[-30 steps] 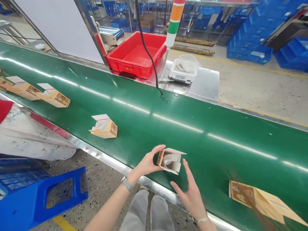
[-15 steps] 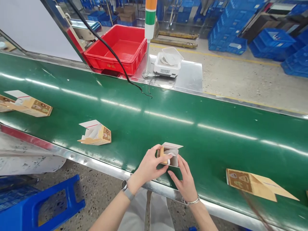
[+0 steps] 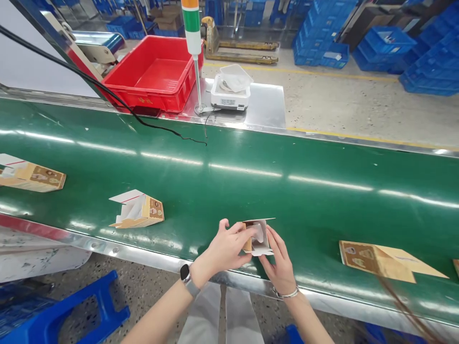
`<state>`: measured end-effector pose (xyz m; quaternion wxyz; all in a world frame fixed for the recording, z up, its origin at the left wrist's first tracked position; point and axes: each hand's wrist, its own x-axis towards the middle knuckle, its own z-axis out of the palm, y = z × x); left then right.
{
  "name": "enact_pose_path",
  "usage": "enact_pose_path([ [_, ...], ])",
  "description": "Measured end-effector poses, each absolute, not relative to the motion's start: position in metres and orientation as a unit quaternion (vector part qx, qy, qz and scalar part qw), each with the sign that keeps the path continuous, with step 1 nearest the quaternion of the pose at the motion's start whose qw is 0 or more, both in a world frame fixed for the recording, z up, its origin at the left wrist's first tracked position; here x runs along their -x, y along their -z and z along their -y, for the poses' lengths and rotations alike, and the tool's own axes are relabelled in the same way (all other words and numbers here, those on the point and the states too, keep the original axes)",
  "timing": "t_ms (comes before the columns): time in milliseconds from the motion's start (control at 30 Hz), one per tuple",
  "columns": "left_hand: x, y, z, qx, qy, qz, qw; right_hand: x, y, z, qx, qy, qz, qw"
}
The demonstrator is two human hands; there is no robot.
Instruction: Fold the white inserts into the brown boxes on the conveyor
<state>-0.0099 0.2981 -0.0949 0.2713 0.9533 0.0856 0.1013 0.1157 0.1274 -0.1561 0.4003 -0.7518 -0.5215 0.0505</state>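
Observation:
Near the front edge of the green conveyor belt, I hold a small open carton [image 3: 263,246] between both hands. Its white lid flap stands up at the far side, and a white, partly see-through lining or bag [image 3: 257,234] shows inside. My left hand [image 3: 229,246] grips the carton's left side, with a finger reaching into the opening and the thumb low at the near side. My right hand [image 3: 281,267] is closed on the right side, thumb at the near bottom corner. The fingers hide part of the carton's walls.
Another open carton [image 3: 150,212] stands left on the belt [image 3: 222,191], with a further carton [image 3: 46,178] beyond it. To the right lies a carton [image 3: 376,260] with its flap extended. Behind the belt are a red bin [image 3: 158,76], a signal light post [image 3: 193,43] and a white scale [image 3: 229,93].
The carton has tilted so more of its inside and a near flap show. My left fingers have shifted and one reaches deeper in. The view has turned slightly.

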Motion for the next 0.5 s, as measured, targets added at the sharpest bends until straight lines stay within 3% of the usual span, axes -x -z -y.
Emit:
enact_pose_path([
  [233, -0.020, 0.070, -0.302, -0.977, -0.004, -0.025, 0.210, -0.121, 0.156, -0.115, 0.759, -0.008, 0.512, 0.402],
  [500, -0.034, 0.074, -0.293, -0.976, -0.024, -0.010, 0.217, -0.151, 0.154, -0.120, 0.732, 0.008, 0.536, 0.420],
])
